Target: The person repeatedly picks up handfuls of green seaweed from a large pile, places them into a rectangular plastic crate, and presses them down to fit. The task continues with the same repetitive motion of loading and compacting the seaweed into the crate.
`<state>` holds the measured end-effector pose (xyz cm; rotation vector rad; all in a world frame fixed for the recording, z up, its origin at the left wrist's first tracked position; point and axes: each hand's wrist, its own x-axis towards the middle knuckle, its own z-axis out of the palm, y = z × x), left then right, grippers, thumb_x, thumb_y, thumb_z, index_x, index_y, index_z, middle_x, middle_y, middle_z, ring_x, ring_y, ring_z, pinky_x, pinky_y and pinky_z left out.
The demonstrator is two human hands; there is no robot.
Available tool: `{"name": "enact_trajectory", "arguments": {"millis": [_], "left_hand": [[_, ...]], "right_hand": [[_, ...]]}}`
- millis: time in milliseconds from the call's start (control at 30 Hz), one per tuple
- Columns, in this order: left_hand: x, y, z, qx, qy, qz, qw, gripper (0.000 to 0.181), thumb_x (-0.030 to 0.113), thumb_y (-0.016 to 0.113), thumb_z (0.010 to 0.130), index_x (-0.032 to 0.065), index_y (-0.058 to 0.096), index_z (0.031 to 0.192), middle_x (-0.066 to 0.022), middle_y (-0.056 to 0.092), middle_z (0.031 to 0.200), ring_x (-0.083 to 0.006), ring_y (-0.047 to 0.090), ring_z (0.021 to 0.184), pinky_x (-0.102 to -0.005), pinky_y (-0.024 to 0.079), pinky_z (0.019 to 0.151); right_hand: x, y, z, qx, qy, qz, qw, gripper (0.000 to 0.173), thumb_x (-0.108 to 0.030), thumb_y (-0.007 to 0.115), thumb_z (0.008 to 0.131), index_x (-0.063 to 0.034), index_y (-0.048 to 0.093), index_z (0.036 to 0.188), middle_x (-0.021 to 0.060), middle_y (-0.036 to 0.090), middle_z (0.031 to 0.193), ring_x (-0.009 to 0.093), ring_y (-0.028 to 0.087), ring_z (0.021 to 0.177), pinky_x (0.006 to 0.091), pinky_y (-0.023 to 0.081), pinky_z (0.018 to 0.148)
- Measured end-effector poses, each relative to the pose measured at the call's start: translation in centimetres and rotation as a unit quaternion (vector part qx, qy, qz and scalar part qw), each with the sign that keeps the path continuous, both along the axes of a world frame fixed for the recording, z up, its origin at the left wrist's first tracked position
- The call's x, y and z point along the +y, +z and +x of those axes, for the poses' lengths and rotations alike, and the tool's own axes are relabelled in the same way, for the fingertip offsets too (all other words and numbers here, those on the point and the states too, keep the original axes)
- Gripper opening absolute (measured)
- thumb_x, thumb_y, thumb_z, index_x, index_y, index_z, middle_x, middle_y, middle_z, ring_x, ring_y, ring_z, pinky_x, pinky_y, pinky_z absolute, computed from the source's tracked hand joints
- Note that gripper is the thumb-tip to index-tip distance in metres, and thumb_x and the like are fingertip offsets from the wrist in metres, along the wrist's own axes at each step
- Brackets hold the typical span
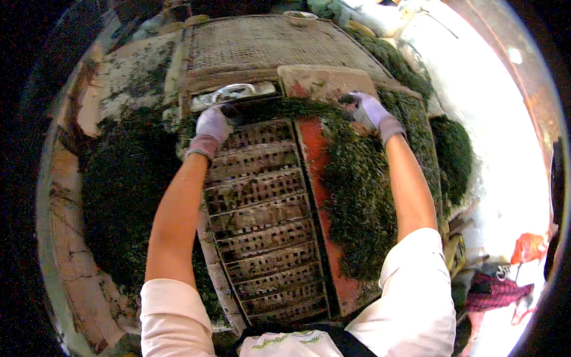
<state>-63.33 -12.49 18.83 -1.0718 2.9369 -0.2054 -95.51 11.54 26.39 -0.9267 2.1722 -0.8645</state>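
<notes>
My left hand (212, 122), in a pale glove, is at the far left corner of a brown slatted panel (267, 214) with rows of small square holes. Dark material lies at its fingertips; blur hides whether they grip it. My right hand (369, 110), gloved too, has its fingers bent down beside a dark clump near a worn flat board (328, 82). Whether it holds the clump is unclear. A band of dark green, finely cut plant matter (290, 107) runs between the hands. A larger heap (366, 192) of it covers the red strip (314, 156) right of the panel.
Another dark heap (125, 192) lies on the left. Beyond my left hand is a shiny metal piece with a curved handle (234, 91). A woven-looking mesh surface (276, 42) spans the far side. At the right are pale sheeting (482, 89) and a checked pink cloth (495, 292).
</notes>
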Motion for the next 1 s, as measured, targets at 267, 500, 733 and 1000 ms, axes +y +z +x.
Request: {"name": "enact_trajectory", "arguments": {"millis": [267, 500, 733, 1000], "left_hand": [[0.5, 0.6, 0.9, 0.170, 0.013, 0.119, 0.978, 0.033, 0.018, 0.066, 0.069, -0.0013, 0.056, 0.094, -0.0194, 0.061, 0.090, -0.0317, 0.060, 0.087, -0.0355, 0.049, 0.076], [-0.8, -1.4, 0.8, 0.204, 0.024, 0.124, 0.971, 0.017, 0.010, 0.054, 0.076, -0.0023, 0.056, 0.089, -0.0211, 0.061, 0.089, -0.0332, 0.060, 0.085, -0.0395, 0.049, 0.071], [-1.9, -2.9, 1.4, 0.237, -0.002, 0.089, 0.967, 0.030, 0.016, 0.044, 0.084, -0.0040, 0.055, 0.102, -0.0221, 0.060, 0.093, -0.0337, 0.059, 0.085, -0.0385, 0.049, 0.073], [-1.5, -1.6, 1.7, 0.176, 0.025, 0.107, 0.978, 0.020, 0.011, 0.049, 0.083, -0.0003, 0.057, 0.098, -0.0144, 0.062, 0.088, -0.0277, 0.061, 0.083, -0.0350, 0.050, 0.072]], "right_hand": [[13.5, -2.8, 9.8, 0.366, 0.109, 0.010, 0.924, 0.051, -0.005, 0.061, 0.065, -0.0092, 0.052, 0.116, 0.0174, 0.055, 0.113, 0.028, 0.055, 0.098, 0.0365, 0.045, 0.086], [13.7, -7.8, -2.5, 0.151, -0.072, -0.143, 0.975, 0.053, 0.004, 0.057, 0.069, -0.0043, 0.047, 0.121, 0.0122, 0.051, 0.118, 0.023, 0.053, 0.101, 0.0292, 0.045, 0.085], [10.6, -1.5, 1.9, 0.144, -0.107, -0.186, 0.966, 0.034, -0.011, 0.044, 0.083, -0.0003, 0.049, 0.115, 0.0154, 0.052, 0.116, 0.028, 0.052, 0.105, 0.0357, 0.042, 0.091], [1.5, 10.0, 2.9, -0.234, 0.078, -0.477, 0.843, 0.031, -0.014, 0.036, 0.090, 0.0060, 0.053, 0.106, 0.0173, 0.058, 0.107, 0.027, 0.056, 0.100, 0.0385, 0.041, 0.096]]}}
